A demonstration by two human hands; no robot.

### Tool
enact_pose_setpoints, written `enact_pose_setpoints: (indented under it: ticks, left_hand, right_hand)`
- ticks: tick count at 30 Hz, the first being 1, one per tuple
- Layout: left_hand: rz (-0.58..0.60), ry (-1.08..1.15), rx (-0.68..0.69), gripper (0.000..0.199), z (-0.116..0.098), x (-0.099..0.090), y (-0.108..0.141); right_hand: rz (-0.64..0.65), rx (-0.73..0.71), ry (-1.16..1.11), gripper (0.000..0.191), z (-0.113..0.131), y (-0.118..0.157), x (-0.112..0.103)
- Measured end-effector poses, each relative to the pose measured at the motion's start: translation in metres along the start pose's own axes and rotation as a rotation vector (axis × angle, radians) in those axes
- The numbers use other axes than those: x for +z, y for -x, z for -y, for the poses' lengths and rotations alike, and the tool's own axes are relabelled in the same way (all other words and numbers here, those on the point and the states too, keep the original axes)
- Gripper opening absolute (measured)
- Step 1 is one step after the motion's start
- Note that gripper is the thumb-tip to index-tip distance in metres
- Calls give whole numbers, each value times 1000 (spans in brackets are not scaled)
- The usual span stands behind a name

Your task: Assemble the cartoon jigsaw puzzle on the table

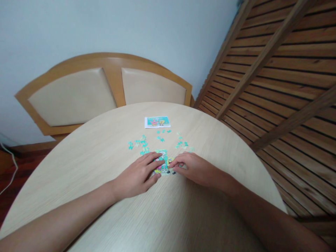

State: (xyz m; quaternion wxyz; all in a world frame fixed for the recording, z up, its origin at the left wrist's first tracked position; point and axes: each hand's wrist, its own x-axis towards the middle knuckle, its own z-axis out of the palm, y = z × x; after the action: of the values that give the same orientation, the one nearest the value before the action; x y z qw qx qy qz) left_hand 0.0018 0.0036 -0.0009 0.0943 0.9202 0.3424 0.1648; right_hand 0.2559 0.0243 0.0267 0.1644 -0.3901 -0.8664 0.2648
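Note:
A partly assembled jigsaw puzzle (164,168) with cartoon figures on a turquoise ground lies flat on the table. My left hand (139,173) rests over its left side, fingers spread and fingertips touching it. At the puzzle's right edge, by a yellow cartoon figure (170,161), my right hand (193,168) has thumb and forefinger drawn together in a pinch. Whatever sits between those fingertips is too small and covered to make out. Loose turquoise jigsaw pieces (144,144) are scattered beyond my left hand, and more loose pieces (180,144) lie beyond my right.
A picture card (157,121) with similar cartoon figures lies farther back on the round wooden table (105,140). Several single pieces (161,139) sit between card and puzzle. Behind the table stands a padded wooden headboard (73,94); a slatted wooden panel (275,87) slants along the right.

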Motion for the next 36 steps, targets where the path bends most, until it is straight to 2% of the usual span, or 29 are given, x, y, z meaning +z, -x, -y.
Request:
enact_pose_setpoints:
  ticks: [13,18,25,36]
  left_hand:
    - [2,-12,5,39,1,1,0]
    - [-4,0,2,39,0,1,0]
    - [-26,23,2,40,0,1,1]
    - [-21,27,2,39,-1,0,0]
  right_hand:
    - [-30,-18,98,15,0,-2,7]
    - [-33,3,131,10,2,0,1]
    - [-8,37,168,13,1,1,-2]
    - [26,-13,256,12,7,2,-6]
